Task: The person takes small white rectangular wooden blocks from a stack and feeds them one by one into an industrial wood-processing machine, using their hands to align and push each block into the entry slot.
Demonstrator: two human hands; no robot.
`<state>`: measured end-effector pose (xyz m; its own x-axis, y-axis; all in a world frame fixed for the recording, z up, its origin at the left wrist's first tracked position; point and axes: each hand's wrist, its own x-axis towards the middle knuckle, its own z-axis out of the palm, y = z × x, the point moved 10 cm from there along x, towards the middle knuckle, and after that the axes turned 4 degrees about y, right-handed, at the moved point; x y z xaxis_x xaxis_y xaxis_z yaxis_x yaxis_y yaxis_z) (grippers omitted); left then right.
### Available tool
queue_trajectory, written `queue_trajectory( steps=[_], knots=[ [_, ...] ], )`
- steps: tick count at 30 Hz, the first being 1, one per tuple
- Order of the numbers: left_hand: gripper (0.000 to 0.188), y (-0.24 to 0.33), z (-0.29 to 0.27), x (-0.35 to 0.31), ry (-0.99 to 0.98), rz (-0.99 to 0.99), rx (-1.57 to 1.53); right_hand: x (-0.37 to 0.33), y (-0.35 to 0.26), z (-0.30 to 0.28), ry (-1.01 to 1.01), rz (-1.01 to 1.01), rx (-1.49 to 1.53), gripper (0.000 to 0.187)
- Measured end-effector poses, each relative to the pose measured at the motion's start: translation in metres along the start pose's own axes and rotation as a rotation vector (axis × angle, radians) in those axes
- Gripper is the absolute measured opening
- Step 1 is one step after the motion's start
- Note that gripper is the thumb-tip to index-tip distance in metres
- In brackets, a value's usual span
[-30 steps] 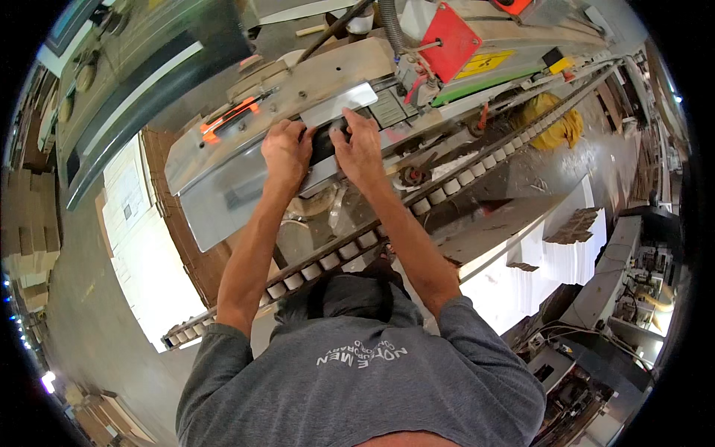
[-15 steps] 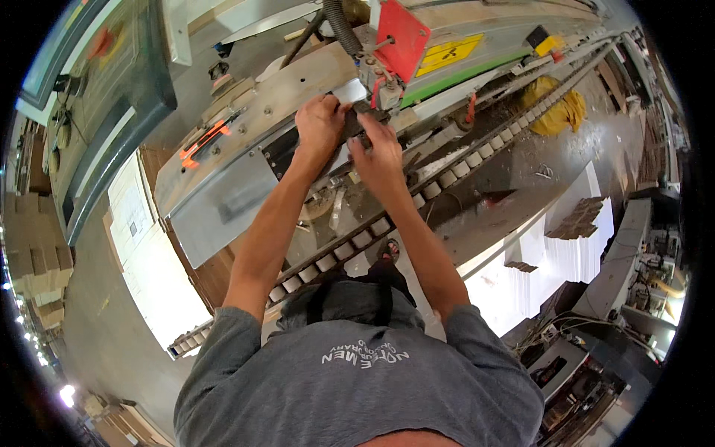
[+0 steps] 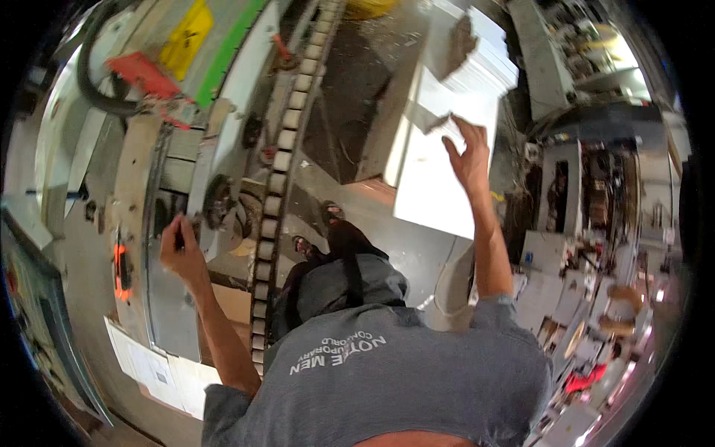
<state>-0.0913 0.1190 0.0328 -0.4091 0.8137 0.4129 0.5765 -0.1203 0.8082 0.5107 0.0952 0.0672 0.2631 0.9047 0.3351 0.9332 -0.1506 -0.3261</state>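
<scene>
My left hand is at the machine's metal bed, with its fingers curled together beside a dark round fitting. Whatever it may pinch is too small or blurred to make out. Out to the right, my right hand reaches over a stack of white panels. Its thumb and fingers are apart, and the fingertips are close to a torn brown-grey piece on the stack; I cannot tell whether they touch it. An orange-handled cutter lies on the machine's edge left of my left hand.
A roller track runs between the machine and my feet. The machine carries a red guard, a yellow label plate and a grey hose. White sheets lie at the lower left; cluttered shelving stands at the right.
My view has turned to the right. Both hands were together on a dark part of the machine; the right has let go and swung over the white panels, while the left stays at the machine.
</scene>
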Motion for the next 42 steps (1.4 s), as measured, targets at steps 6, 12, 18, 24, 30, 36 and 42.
queue_trajectory(
  steps=[6, 12, 18, 24, 30, 36, 42],
  knots=[
    [0.014, 0.012, 0.024, -0.035, -0.091, -0.087, 0.001, 0.005, 0.111, -0.016, -0.086, 0.071, -0.284, 0.066],
    [0.013, 0.028, 0.009, -0.038, 0.010, -0.098, 0.022, 0.029, 0.114, 0.025, -0.179, 0.019, -0.171, 0.049],
    [0.012, 0.063, 0.006, -0.046, 0.097, -0.131, 0.018, 0.034, 0.008, -0.003, -0.263, -0.072, -0.002, 0.047],
    [0.014, 0.029, -0.034, -0.066, 0.170, -0.352, 0.007, 0.007, -0.310, 0.069, -0.485, -0.856, 0.353, 0.049],
    [0.014, 0.017, -0.101, -0.063, 0.294, -0.330, 0.017, -0.074, -0.513, 0.134, -0.456, -1.349, 0.512, 0.049],
    [0.013, -0.022, -0.141, -0.068, 0.378, -0.351, 0.029, -0.107, -0.561, 0.163, -0.294, -1.367, 0.519, 0.040],
    [0.019, -0.031, -0.149, -0.031, 0.302, -0.183, 0.284, -0.101, -0.496, 0.192, -0.745, -0.439, 0.900, 0.035]
  ],
)
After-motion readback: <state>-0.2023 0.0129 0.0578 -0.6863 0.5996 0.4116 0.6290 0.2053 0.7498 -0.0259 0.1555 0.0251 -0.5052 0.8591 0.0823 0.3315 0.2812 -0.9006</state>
